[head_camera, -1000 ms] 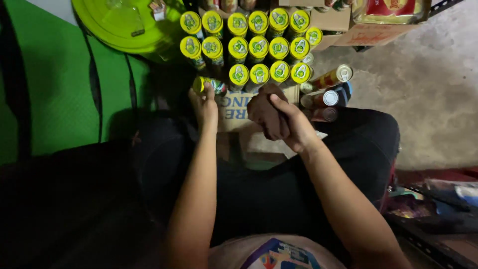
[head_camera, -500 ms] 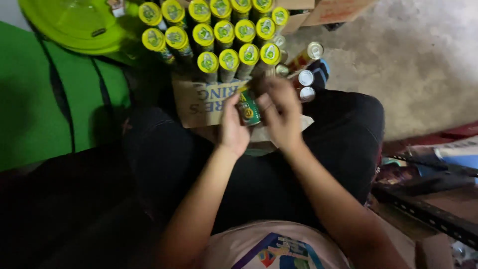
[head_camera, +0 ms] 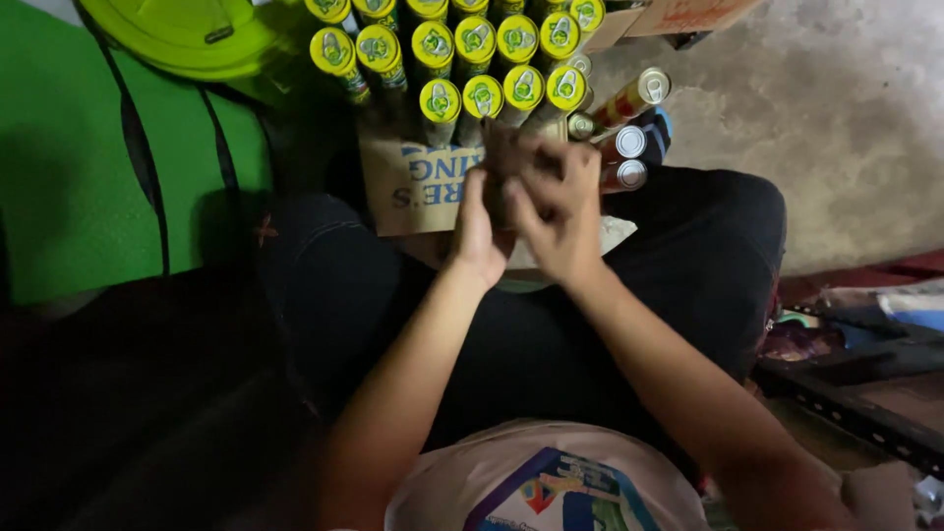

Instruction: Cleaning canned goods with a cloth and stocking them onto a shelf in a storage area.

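Pressing together above the lap, the left hand (head_camera: 479, 228) and right hand (head_camera: 557, 202) wrap their grip around a small dark can (head_camera: 503, 162), largely hidden, just before the yellow-lidded cans (head_camera: 462, 59) and cardboard box (head_camera: 413, 187).

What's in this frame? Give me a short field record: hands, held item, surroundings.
left hand: raised over the lap, pressed against the right hand
right hand: closed around something with the left; held item hidden
cans: yellow-topped, upright in rows just beyond the hands
cardboard box: under the cans, flap facing the person
loose cans: silver-topped, right of the rows
green lid: upper left
floor: bare concrete, right
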